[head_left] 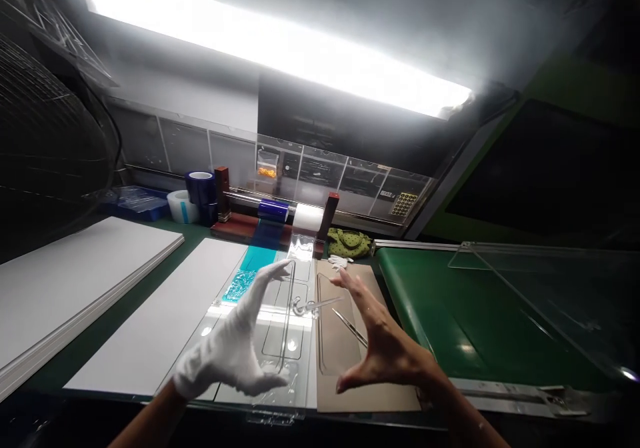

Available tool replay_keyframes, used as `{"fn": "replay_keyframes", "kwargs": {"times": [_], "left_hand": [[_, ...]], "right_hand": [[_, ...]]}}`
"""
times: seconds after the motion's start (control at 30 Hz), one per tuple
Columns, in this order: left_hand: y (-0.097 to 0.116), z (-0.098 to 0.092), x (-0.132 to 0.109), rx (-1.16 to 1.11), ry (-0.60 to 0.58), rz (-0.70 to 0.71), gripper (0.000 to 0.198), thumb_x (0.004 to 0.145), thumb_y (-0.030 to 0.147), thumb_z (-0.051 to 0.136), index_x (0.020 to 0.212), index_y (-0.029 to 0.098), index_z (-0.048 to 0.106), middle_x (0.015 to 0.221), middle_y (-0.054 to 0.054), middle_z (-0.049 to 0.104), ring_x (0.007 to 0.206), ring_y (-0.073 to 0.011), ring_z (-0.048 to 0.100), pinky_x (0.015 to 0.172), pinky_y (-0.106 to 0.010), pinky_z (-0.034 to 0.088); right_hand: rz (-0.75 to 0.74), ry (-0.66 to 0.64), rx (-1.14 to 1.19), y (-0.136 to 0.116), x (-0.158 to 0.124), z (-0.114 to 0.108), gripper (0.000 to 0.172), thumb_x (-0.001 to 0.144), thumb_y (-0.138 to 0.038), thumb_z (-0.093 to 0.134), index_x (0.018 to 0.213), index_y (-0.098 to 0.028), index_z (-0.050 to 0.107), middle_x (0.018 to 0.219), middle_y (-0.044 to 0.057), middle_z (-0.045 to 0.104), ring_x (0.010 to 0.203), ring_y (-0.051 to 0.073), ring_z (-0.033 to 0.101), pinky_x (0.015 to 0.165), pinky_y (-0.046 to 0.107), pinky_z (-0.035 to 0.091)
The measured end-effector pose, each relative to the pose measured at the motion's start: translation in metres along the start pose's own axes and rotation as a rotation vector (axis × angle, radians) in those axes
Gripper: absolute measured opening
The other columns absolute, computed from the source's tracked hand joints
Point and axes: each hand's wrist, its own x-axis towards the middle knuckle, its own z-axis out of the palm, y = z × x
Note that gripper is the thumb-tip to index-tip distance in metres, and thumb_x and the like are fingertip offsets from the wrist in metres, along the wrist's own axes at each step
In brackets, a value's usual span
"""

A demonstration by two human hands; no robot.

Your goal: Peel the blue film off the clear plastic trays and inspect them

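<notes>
My left hand (235, 341), in a white cotton glove, hovers over a transparent plastic sheet (287, 341) with moulded rectangular outlines, its fingers curved apart and holding nothing. My right hand (385, 341), bare, is spread open above a tan board (340, 331) and holds nothing. A slim metal tool, perhaps tweezers (350, 327), lies on that board near my right fingers. A small transparent curled scrap (305, 307) sits on the sheet between my hands. A strip of teal film (256, 259) runs from a blue roll (273, 210) towards the sheet.
A white roll (308, 217) sits on a holder with dark red posts (223, 195). Tape rolls (200, 188) and a blue tray (140, 203) stand behind white boards (75, 288). A green mat (465, 321) lies right, beneath a transparent acrylic cover (540, 288). A caged fan (45, 148) stands far left.
</notes>
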Motion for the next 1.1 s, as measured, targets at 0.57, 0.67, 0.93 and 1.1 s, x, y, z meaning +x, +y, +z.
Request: {"fn": "replay_keyframes", "kwargs": {"times": [0.57,0.67,0.93,1.1], "left_hand": [[-0.004,0.015,0.04,0.909,-0.345,-0.154,0.099,0.052,0.031,0.067,0.14,0.011,0.025,0.126,-0.024,0.046,0.111,-0.048,0.044,0.091,-0.066,0.027],[-0.023,0.017,0.017,0.553,-0.335,-0.168,0.12,0.051,0.044,0.07,0.145,0.016,0.001,0.137,-0.021,0.035,0.121,-0.0438,0.038,0.097,-0.061,0.031],[-0.032,0.008,-0.008,0.087,-0.487,-0.252,0.115,0.053,0.037,0.073,0.145,0.028,0.004,0.145,-0.01,0.027,0.13,-0.0315,0.032,0.104,-0.048,0.036],[-0.031,0.01,0.0,0.385,-0.438,-0.288,0.116,0.048,0.044,0.073,0.144,0.021,0.012,0.136,-0.016,0.037,0.118,-0.0371,0.042,0.096,-0.052,0.04]], "right_hand": [[-0.008,-0.011,-0.436,-0.003,0.011,-0.026,0.111,0.064,-0.044,0.074,0.148,-0.017,0.006,0.13,0.016,0.047,0.12,0.038,0.043,0.105,0.071,-0.002],[0.042,-0.118,-0.237,0.019,-0.004,-0.019,0.115,0.065,-0.051,0.071,0.147,-0.017,-0.003,0.137,0.017,0.04,0.127,0.037,0.038,0.106,0.069,0.003],[0.02,-0.302,0.118,0.044,-0.013,0.006,0.117,0.068,-0.057,0.067,0.146,-0.021,-0.013,0.147,0.016,0.028,0.136,0.033,0.026,0.108,0.063,0.006],[0.065,-0.341,0.079,0.05,-0.006,0.011,0.117,0.068,-0.058,0.066,0.145,-0.022,-0.015,0.146,0.015,0.03,0.136,0.034,0.024,0.107,0.064,0.012]]}}
